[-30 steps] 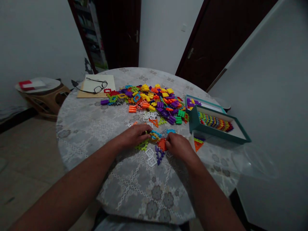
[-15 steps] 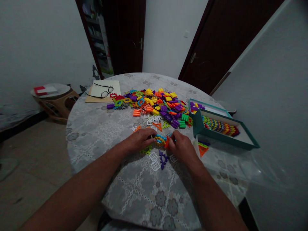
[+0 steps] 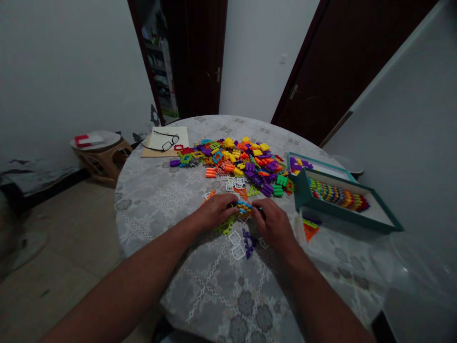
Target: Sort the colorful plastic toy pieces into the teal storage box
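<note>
Between my two hands is a small assembly of interlocking plastic building pieces (image 3: pixel 244 207), blue and yellow with some orange. My left hand (image 3: pixel 217 209) pinches its left end with thumb and fingers. On the opposite end, my right hand (image 3: pixel 270 219) has its fingers closed, partly hiding that side. Below the hands lie a purple triangular piece (image 3: pixel 249 243) and white lattice pieces (image 3: pixel 237 245). A yellow-green piece (image 3: pixel 225 226) rests beside my left hand. Just beyond are an orange triangle (image 3: pixel 241 192) and more white lattice pieces.
A big heap of colourful building pieces (image 3: pixel 235 159) spreads over the round table (image 3: pixel 146 190). At right stand a teal box (image 3: pixel 342 214) holding rows of pieces and a clear plastic container (image 3: pixel 385 257). Glasses (image 3: pixel 167 144) lie on a board at back left. A stool (image 3: pixel 102 162) stands beyond.
The view has shifted, so everything sits slightly lower and farther right. My right hand's grip has changed, and the orange piece at its fingertips shows less. Both hands stay at the assembly.
</note>
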